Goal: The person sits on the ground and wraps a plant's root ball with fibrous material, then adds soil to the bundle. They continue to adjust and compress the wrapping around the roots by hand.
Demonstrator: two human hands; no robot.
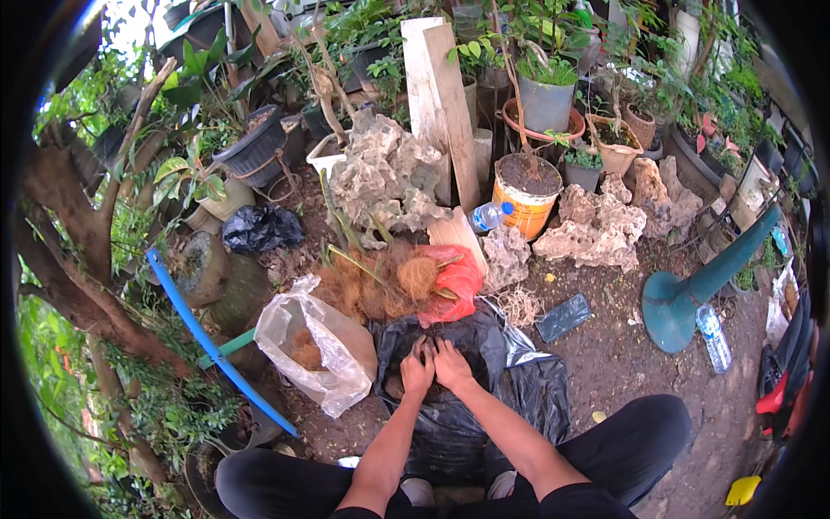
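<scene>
My left hand [417,371] and my right hand [451,366] are side by side inside the mouth of a black plastic bag [447,418] between my feet. Their fingers almost meet over dark material in the bag, and whether they grip any of it is hidden. To the left, a clear plastic bag [347,353] lies open with brown fibre [306,350] inside. Just beyond the black bag sit several clumps of coconut-like fibre [373,285] with green shoots. A red plastic bag [454,285] lies against them on the right.
Beside the black bag lie pale raffia-like strands [519,305] and a dark phone-like slab [563,318]. Rough rocks [382,172], a painted bucket planter [519,211] and potted plants stand beyond. A blue curved strip [214,340] is at left; a green flared pipe [687,292] and a plastic bottle [714,340] are at right.
</scene>
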